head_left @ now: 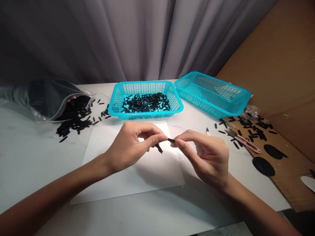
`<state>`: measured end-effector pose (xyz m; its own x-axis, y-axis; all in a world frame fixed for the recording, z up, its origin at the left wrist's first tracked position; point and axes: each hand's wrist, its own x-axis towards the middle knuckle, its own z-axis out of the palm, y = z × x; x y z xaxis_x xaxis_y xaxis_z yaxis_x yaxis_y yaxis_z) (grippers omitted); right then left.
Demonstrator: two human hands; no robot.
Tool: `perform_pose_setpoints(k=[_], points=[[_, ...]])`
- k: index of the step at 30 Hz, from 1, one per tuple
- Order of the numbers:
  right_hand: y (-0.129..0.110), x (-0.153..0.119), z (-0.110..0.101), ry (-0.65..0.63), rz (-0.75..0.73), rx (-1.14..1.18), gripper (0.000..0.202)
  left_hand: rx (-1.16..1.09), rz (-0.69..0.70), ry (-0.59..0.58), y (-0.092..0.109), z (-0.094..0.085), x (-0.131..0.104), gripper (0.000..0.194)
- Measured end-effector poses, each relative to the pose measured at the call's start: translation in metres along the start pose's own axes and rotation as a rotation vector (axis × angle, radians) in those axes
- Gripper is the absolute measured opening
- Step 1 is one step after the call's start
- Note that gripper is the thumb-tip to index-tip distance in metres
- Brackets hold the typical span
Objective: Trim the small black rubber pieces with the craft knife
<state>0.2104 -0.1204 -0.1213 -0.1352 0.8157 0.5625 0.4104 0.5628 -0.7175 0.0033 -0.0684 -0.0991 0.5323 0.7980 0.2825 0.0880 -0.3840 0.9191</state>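
Observation:
Above a white sheet of paper (pixel 108 183), my left hand (pixel 135 144) is closed in a pinch, with a small black strip (pixel 159 149) sticking out below its fingers. My right hand (pixel 204 150) pinches a thin black piece (pixel 171 140) that spans the gap between both sets of fingertips. Whether the two black bits are one piece, I cannot tell. Just behind the hands stands a turquoise basket (pixel 145 115) holding many small black pieces (pixel 147 102) of the same look.
At left a clear plastic bag (pixel 46 98) spills a pile of black pieces (pixel 73 123). A second turquoise basket (pixel 197 98) stands back right. Pink-handled scissors (pixel 246 143), scattered black pieces (pixel 256 132) and black oval discs (pixel 263 166) lie at right. A grey curtain (pixel 137 39) hangs behind.

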Motion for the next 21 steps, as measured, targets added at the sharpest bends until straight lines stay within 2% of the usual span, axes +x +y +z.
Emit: perform_pose_setpoints(k=[2, 4, 9, 12, 14, 21], points=[[-0.001, 0.001, -0.001, -0.012, 0.020, -0.034, 0.017, 0.014, -0.044, 0.027, -0.002, -0.001, 0.003, 0.018], [-0.002, 0.002, 0.000, -0.019, 0.037, -0.058, 0.019, 0.032, -0.090, 0.110, -0.012, -0.008, 0.009, 0.020], [0.001, 0.003, 0.003, -0.033, 0.039, -0.065, 0.017, 0.012, -0.188, 0.539, -0.057, -0.048, 0.036, 0.029], [0.004, 0.003, 0.005, -0.040, 0.034, -0.073, 0.016, 0.004, -0.186, 0.558, -0.069, -0.058, 0.040, 0.040], [0.006, 0.003, 0.006, -0.041, 0.032, -0.086, 0.013, -0.014, -0.174, 0.490, -0.063, -0.049, 0.035, 0.043], [0.005, 0.001, 0.008, -0.036, -0.014, -0.108, 0.006, -0.060, -0.074, 0.303, -0.023, 0.011, 0.003, 0.036]])
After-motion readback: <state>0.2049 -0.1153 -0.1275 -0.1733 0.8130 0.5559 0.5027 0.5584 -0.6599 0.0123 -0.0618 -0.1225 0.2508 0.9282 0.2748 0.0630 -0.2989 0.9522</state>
